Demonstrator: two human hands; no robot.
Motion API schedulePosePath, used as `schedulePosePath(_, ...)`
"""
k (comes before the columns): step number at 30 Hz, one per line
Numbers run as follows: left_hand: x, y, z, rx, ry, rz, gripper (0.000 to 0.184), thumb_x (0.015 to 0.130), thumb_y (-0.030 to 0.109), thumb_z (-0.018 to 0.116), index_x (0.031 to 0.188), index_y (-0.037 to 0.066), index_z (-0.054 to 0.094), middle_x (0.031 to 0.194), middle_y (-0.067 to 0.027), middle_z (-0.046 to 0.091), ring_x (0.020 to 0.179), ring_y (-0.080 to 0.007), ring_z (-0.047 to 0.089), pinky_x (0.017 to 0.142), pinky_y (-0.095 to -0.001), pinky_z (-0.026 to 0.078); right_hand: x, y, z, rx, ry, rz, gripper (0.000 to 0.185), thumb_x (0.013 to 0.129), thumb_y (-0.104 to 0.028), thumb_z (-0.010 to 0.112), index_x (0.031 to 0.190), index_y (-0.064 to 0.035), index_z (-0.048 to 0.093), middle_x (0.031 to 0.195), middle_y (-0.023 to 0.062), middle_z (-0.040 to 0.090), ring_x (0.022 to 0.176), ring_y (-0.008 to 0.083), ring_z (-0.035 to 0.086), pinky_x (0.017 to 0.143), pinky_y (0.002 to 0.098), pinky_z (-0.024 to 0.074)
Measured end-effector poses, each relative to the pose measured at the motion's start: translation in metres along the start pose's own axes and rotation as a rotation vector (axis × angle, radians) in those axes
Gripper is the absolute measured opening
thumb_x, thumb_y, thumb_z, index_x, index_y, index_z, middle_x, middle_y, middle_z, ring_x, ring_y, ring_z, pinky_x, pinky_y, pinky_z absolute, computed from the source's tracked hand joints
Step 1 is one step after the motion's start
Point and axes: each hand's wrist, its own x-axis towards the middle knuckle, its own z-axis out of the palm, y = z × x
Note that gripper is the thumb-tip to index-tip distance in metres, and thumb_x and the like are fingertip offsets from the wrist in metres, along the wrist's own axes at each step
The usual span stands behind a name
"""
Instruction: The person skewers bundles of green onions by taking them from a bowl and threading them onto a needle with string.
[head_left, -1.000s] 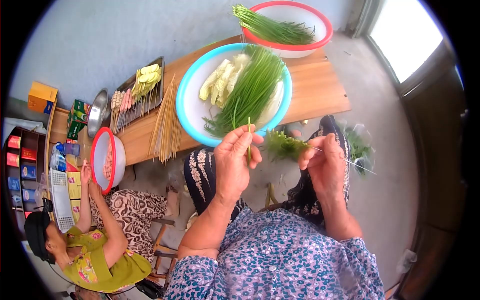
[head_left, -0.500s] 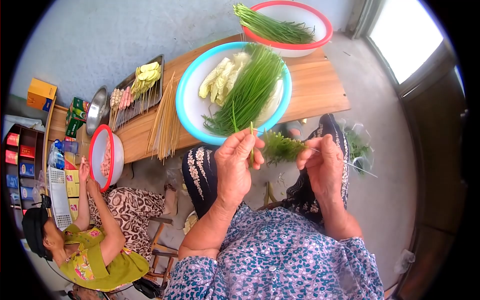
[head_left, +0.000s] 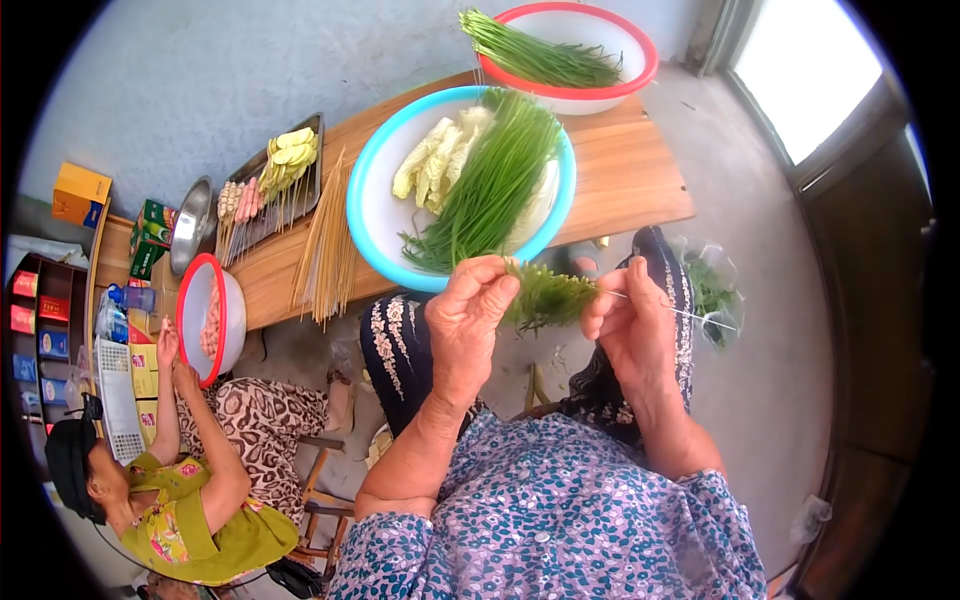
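Observation:
Between my hands is a bunch of folded greens, likely chives [head_left: 550, 299], threaded on a thin skewer [head_left: 685, 313]. My left hand [head_left: 468, 325] is closed, thumb and fingers pinching the greens at the skewer's left end; the tip is hidden. My right hand [head_left: 637, 325] pinches the skewer just right of the greens, and its free end sticks out past the fingers. Just beyond my left hand, a blue-rimmed basin [head_left: 357, 205] holds long loose chives [head_left: 505, 185] and pale cabbage leaves [head_left: 440, 165].
On the wooden table [head_left: 630, 175] lie bare skewers [head_left: 325, 240] and a metal tray [head_left: 318, 150] of skewered food. A red-rimmed basin [head_left: 650, 60] of greens stands at the far end. A co-worker [head_left: 200, 490] sits left by another red-rimmed basin [head_left: 235, 330]. A plastic bag [head_left: 715, 290] is right.
The green stalk that stood up from my left fingers no longer shows there. My left hand has moved against the greens, hiding the skewer's tip. The view shifted slightly.

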Motion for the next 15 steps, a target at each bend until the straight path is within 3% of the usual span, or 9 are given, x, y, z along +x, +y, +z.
schedulePosePath(1,0.001,0.001,-0.001,0.031,-0.027,0.041,0.014,0.084,-0.001,0.062,0.098,-0.003,0.064,0.099,-0.0061,0.064,0.083,-0.0081,0.057,0.075,-0.0205,0.046,0.001,-0.001,-0.001,0.020,-0.022,0.028,0.040,0.097,-0.034,0.042,0.089,0.0016,0.058,0.063,0.0123,0.060,0.053,0.0231,0.058,0.051,0.0315,0.0475)
schedulePosePath(8,0.010,0.029,0.000,-0.045,-0.165,0.003,0.018,0.084,0.000,0.063,0.101,-0.001,0.062,0.094,-0.0055,0.066,0.082,-0.0076,0.058,0.076,-0.0211,0.047,0.004,-0.017,0.014,0.046,-0.117,0.119,0.043,0.097,-0.037,0.041,0.089,0.0009,0.058,0.064,0.0120,0.061,0.053,0.0226,0.058,0.052,0.0312,0.0476)
schedulePosePath(10,0.012,0.034,-0.001,-0.052,-0.116,-0.010,0.017,0.082,0.002,0.064,0.099,-0.002,0.061,0.091,-0.0107,0.066,0.084,-0.0155,0.063,0.081,-0.0272,0.049,0.005,-0.021,0.020,0.060,-0.173,0.097,0.043,0.097,-0.038,0.041,0.092,0.0015,0.058,0.067,0.0121,0.061,0.055,0.0222,0.059,0.052,0.0309,0.0481)
schedulePosePath(15,0.022,0.053,-0.004,-0.157,-0.067,0.098,0.016,0.082,0.002,0.064,0.098,-0.002,0.061,0.089,-0.0096,0.066,0.083,-0.0178,0.064,0.079,-0.0294,0.051,-0.004,-0.032,0.049,0.076,-0.234,0.007,0.042,0.096,-0.036,0.045,0.102,0.0033,0.058,0.077,0.0117,0.063,0.061,0.0204,0.060,0.055,0.0300,0.0493)
